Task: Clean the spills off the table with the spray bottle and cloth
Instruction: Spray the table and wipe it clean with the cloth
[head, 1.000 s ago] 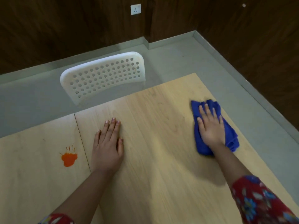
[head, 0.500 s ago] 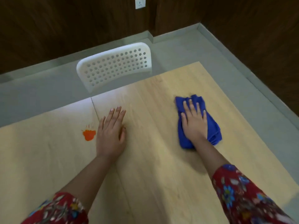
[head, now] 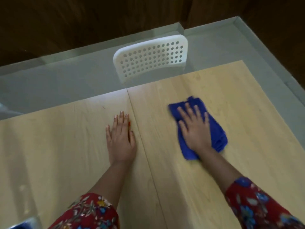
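At centre frame, the left hand (head: 121, 139) lies palm down on the light wooden table (head: 247, 113). Its fingers are straight and close together and hold nothing. A thin sliver of orange spill (head: 129, 123) shows at this hand's right edge, just left of the table seam (head: 145, 151). The rest of the spill is hidden under the fingers.

Right of centre, the right hand (head: 196, 131) presses flat on a crumpled blue cloth (head: 217, 138). Its fingers are spread and straight, not curled round the fabric. The cloth lies on the table right of the seam, well apart from the orange spill, and its edges are blurred.

Both forearms run down to the bottom edge, in red floral sleeves (head: 257, 205).

In the upper middle, a white perforated plastic chair back (head: 151, 58) stands just beyond the table's far edge. Around it is grey floor (head: 57, 90), with a dark wood-panel wall (head: 82, 22) across the top.

In the lower left corner there is a blurred grey-and-blue object (head: 26, 223); I cannot tell what it is.
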